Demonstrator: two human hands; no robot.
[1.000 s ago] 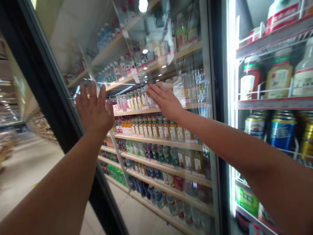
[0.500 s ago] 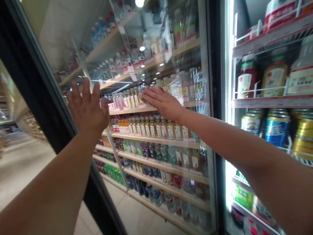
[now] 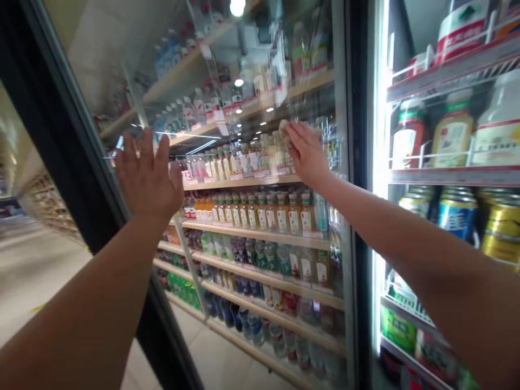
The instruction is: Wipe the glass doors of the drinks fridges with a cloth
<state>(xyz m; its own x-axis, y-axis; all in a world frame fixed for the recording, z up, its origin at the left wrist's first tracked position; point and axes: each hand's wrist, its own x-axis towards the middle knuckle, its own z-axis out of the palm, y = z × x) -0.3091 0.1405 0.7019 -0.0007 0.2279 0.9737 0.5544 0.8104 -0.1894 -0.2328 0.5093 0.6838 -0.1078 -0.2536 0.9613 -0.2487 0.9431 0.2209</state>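
Note:
My left hand point(image 3: 148, 179) lies flat against the glass door point(image 3: 122, 59) near its black left frame point(image 3: 57, 130), fingers spread, holding nothing. My right hand point(image 3: 305, 151) rests on the same pane near its right edge, at about shoulder height. Its fingers press a small pale wad point(image 3: 283, 130), maybe a cloth, onto the glass. Through the glass I see shop shelves of bottled drinks point(image 3: 260, 216).
The lit fridge interior point(image 3: 447, 173) on the right holds big bottles point(image 3: 453, 130) on wire shelves and cans point(image 3: 457, 214) below. A shop aisle floor point(image 3: 36, 281) stretches away at the left. The door's right upright point(image 3: 357, 162) stands between glass and shelves.
My right hand has slid right and a little up across the glass, from the pane's middle to near its right edge. My left hand has stayed in place.

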